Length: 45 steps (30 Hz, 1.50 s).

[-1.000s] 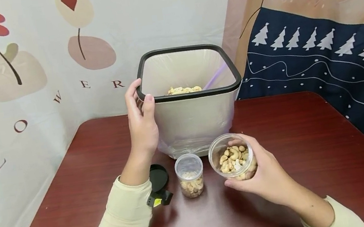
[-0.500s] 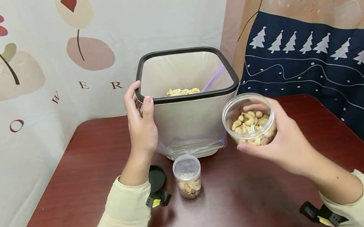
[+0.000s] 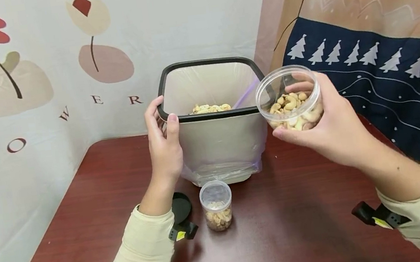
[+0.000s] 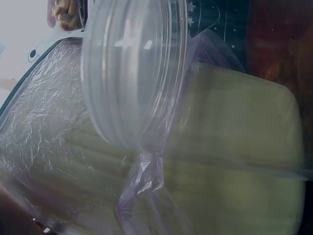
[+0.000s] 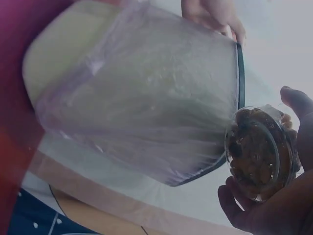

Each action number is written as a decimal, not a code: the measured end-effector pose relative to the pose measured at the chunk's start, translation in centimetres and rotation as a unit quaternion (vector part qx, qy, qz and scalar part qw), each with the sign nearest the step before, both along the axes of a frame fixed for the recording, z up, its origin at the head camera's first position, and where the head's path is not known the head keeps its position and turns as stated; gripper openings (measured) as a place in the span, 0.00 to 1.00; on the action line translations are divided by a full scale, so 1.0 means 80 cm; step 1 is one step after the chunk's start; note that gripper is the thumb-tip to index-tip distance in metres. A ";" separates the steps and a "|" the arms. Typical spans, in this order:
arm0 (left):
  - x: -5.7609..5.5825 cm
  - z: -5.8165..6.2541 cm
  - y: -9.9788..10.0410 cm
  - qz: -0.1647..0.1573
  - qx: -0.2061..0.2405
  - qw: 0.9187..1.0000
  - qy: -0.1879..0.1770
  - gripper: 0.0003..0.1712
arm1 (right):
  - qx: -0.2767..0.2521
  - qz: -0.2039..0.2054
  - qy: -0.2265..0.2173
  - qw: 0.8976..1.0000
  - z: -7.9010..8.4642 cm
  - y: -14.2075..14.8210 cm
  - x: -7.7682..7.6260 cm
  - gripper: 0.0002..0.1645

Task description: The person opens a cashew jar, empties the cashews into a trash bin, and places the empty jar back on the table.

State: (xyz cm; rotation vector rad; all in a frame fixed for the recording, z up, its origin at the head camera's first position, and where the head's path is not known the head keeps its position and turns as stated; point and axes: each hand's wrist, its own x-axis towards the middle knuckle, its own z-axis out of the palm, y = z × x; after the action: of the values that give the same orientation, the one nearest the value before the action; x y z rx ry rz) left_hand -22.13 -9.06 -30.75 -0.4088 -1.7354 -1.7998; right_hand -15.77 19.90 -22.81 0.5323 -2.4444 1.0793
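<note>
Head view: the jar point(image 3: 287, 116) is clamped in the right hand point(image 3: 337, 131), at its ten o'clock. The bin rim point(image 3: 213, 115) is gripped at eight o'clock by the left hand point(image 3: 166, 151).

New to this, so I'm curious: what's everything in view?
bin: one, beige, on table
liner: one, clear, over bin
held jar: one, clear, right hand
standing jar: one, clear, before bin
nuts: many, tan, bin and both jars
apparent lid: one, black, near standing jar
table: one, reddish, under bin
floral backdrop: one, white, behind bin
tree cloth: one, navy, right
wrist cameras: two, black, by sleeves
left hand: one, gripping bin
right hand: one, gripping held jar
sleeves: two, pale yellow, forearms
</note>
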 end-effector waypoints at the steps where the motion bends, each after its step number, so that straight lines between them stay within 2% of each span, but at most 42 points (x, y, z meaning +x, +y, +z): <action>1: 0.000 0.000 0.000 0.000 0.000 1.000 0.000 0.30 | 0.001 -0.001 0.001 1.000 0.003 -0.001 -0.003 0.58; 12: 0.000 0.001 -0.001 -0.007 -0.003 1.000 0.005 0.31 | 0.034 -0.020 0.028 0.999 0.042 -0.003 -0.037 0.57; 18: 0.000 0.000 -0.001 -0.006 -0.007 1.000 0.004 0.30 | 0.045 -0.024 0.021 0.998 0.052 -0.011 -0.057 0.56; 28: -0.001 -0.001 0.002 -0.003 -0.009 1.000 0.009 0.31 | 0.065 -0.031 -0.003 0.997 0.055 -0.036 -0.101 0.62; 36: -0.001 0.000 0.003 0.002 -0.016 1.000 0.008 0.30 | 0.104 -0.018 0.025 0.994 0.053 -0.054 -0.130 0.62; 45: 0.001 -0.002 0.001 0.006 -0.021 1.000 0.008 0.30 | 0.147 -0.020 0.049 0.988 0.050 -0.069 -0.151 0.59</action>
State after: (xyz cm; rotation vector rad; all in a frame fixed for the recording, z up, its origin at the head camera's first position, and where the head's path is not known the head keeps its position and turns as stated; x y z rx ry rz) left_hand -22.08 -9.02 -30.88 -0.4287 -1.7646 -1.7491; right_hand -27.84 14.36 -18.79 0.6089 -2.5278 0.6616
